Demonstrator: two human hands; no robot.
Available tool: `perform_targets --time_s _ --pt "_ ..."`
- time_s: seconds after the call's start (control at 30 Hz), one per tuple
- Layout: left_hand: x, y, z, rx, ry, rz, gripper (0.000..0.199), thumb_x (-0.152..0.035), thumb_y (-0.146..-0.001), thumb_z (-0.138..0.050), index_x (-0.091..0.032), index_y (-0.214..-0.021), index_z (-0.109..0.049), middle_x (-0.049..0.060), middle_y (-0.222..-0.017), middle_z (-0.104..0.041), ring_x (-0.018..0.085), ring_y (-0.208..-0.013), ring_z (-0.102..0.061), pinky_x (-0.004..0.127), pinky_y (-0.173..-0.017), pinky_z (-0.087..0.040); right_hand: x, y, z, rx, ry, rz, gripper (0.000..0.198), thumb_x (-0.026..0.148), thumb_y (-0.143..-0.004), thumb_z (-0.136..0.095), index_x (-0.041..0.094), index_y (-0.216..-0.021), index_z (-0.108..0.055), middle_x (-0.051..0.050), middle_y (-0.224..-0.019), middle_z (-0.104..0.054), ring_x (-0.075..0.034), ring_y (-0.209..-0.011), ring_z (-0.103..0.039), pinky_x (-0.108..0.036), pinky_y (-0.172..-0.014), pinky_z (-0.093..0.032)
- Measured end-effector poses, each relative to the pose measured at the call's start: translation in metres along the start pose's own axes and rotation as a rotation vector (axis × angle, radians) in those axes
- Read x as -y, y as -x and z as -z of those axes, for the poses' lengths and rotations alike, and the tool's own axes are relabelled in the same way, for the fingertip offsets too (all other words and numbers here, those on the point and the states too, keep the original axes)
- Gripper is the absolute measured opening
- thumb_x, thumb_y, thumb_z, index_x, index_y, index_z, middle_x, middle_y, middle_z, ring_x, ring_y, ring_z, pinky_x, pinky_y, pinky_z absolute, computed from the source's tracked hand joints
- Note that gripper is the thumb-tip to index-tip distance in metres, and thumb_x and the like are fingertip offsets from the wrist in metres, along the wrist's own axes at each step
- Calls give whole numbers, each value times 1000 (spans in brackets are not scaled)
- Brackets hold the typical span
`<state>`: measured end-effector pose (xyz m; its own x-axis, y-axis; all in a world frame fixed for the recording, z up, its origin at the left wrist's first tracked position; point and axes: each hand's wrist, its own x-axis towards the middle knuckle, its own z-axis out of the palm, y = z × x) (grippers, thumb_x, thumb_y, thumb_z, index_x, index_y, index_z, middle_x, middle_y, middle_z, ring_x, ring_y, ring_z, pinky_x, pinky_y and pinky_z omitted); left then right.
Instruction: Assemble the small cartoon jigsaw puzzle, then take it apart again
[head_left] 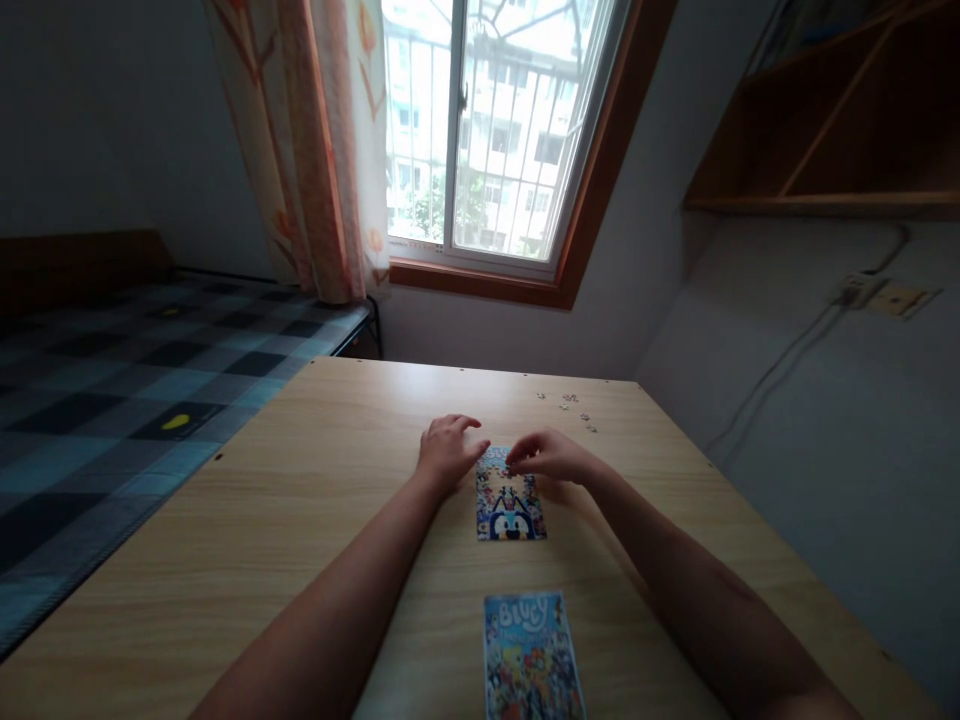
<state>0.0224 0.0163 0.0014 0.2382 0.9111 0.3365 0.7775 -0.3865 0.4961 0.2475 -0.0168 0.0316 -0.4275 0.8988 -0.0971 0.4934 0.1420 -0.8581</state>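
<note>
On the pale wooden table (337, 570), a jigsaw puzzle (513, 522) lying flat, in the gap between the two hands. Just off its upper left edge, the left hand (448, 452), palm down, loosely bent fingers spread, thumb stretched toward the puzzle. No object visible in its grasp: relaxed, unclenched. Touching the edge with that thumb or just short of it: cannot tell.

Over the upper right part of the puzzle, the right hand (553, 456), coming in from the side, thumb and fingertips drawn close together and pointing down at the upper middle. Too small to make out a piece between those fingertips; cannot tell whether grasping one or only pressing on the surface.

Around and below the right fingertips, tan colour across the puzzle's upper middle, with crowded little figures along the sides; at the near end, a blue dog's face, uncovered by either hand.

Beyond the right hand, toward the far right corner of the table, a few loose pieces (571, 398), scattered, well apart from both hands. Nearer the wearer, apart from the puzzle and between the forearms (352, 590), a picture sheet (531, 650) titled BLUEY, untouched.

Off to the left, a bed (180, 350) with checked cover; past the far edge, a window (510, 150) beside a patterned curtain (322, 150).
</note>
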Motion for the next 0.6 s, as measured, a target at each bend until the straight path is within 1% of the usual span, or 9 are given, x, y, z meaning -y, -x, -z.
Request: perform_targets --time_s 0.17,0.37,0.5,0.6 --pt "1 0 -3 37 -58 -52 38 -48 -81 -74 -30 -114 -71 5 -131 -66 30 -126 -53 47 -107 -40 -11 -3 -5 13 2 4 36 43 -70 -81 16 -93 -80 -7 -89 -77 -18 -82 -67 -29 -76 -50" --pt "-1 3 -3 68 -96 -86 42 -48 -80 -74 -29 -118 -71 7 -137 -62 32 -131 -50 49 -110 -37 -16 -5 -9 -11 81 32 29 34 -74 -78 15 -96 -79 -5 -85 -75 -15 -76 -64 -25 -69 -47" --pt "0 3 -3 74 -97 -93 43 -49 -81 -74 -29 -119 -71 7 -137 -62 31 -132 -50 49 -111 -37 -17 -6 -14 -51 205 73 18 26 -77 -75 18 -93 -80 -3 -87 -76 -15 -78 -66 -24 -73 -46" --pt "0 2 -2 80 -96 -83 43 -48 -81 -74 -29 -119 -71 7 -137 -62 31 -132 -51 49 -111 -37 -17 -6 -14 -72 277 115 15 24 -78 -75 19 -92 -81 -2 -86 -75 -14 -79 -66 -24 -74 -45"
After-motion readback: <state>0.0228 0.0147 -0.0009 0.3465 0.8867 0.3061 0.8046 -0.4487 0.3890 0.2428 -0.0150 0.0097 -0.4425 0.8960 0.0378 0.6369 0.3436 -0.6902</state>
